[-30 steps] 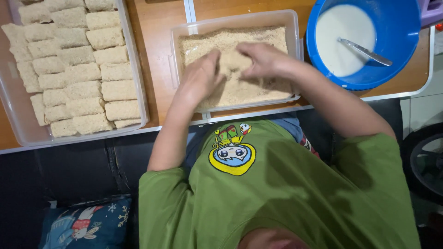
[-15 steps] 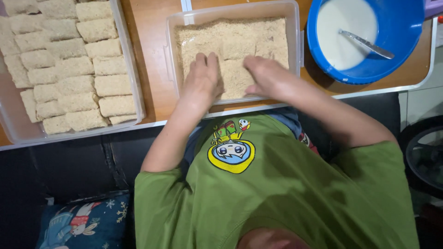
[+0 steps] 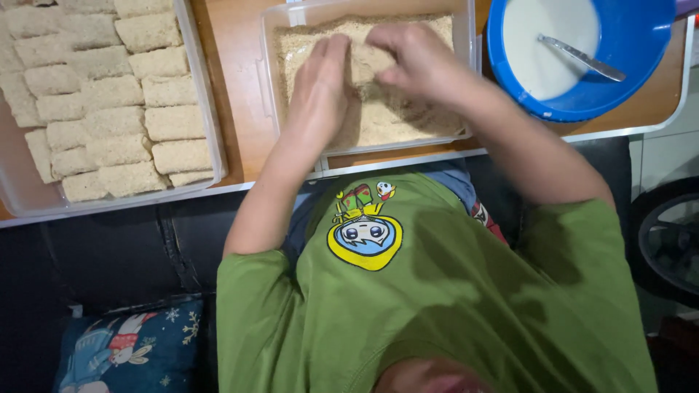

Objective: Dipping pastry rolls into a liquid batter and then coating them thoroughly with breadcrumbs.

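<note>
1. Head view: you are looking down at both hands working inside a clear container of breadcrumbs (image 3: 451, 109) on the wooden table (image 3: 244, 109).
2. Your left hand (image 3: 320, 87) is lying palm down on the crumbs, fingers (image 3: 336, 54) stretched forward and close together, pressing rather than gripping.
3. Your right hand (image 3: 419, 62) is curling over a crumb-coated piece (image 3: 370, 58), which is sitting between the fingertips of both hands; the right fingers are bending around it, though you cannot tell how firmly they are closing.
4. Well to the left of your left fingers, a large clear tray (image 3: 207, 138) is holding rows of breaded rectangular pieces (image 3: 109, 116), lying side by side and touching.
5. To the right of your right fingers, apart from the container, a blue bowl (image 3: 641, 58) is holding a white liquid with a metal utensil (image 3: 582, 58) leaning in it.
6. Below your forearms, your green shirt (image 3: 437, 291) is filling the lower frame.
</note>
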